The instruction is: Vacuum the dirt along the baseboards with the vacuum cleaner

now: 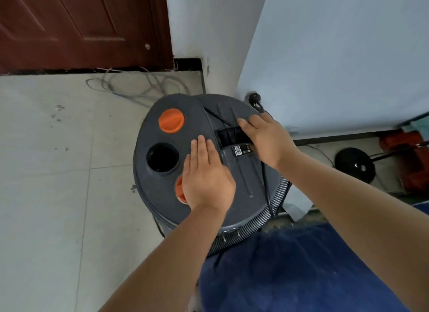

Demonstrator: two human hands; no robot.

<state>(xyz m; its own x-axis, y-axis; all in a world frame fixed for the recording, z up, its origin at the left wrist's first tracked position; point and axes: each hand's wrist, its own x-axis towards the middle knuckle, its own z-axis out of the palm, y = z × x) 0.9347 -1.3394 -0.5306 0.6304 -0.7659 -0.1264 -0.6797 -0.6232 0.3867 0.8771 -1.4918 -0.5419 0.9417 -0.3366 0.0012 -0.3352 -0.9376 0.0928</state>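
Observation:
A grey drum vacuum cleaner (160, 191) stands on the tiled floor right in front of me, seen from above. Its lid carries an orange round cap (171, 120), a black round port (162, 157) and a second orange cap (180, 191) half hidden under my left hand. My left hand (206, 179) lies flat on the lid, fingers together. My right hand (267, 140) rests at the black handle recess (228, 135), fingers curled over its edge. A ribbed hose (262, 215) wraps the drum's near right side. A black power cord (267, 188) runs across the lid to a plug (254, 98).
A dark baseboard (343, 136) runs along the pale wall on the right; another (188, 64) sits by the brown door (76, 26). Loose grey wires (139, 84) lie on the floor near the door. A black round stand base (354, 165) and red objects (404, 144) sit at the right.

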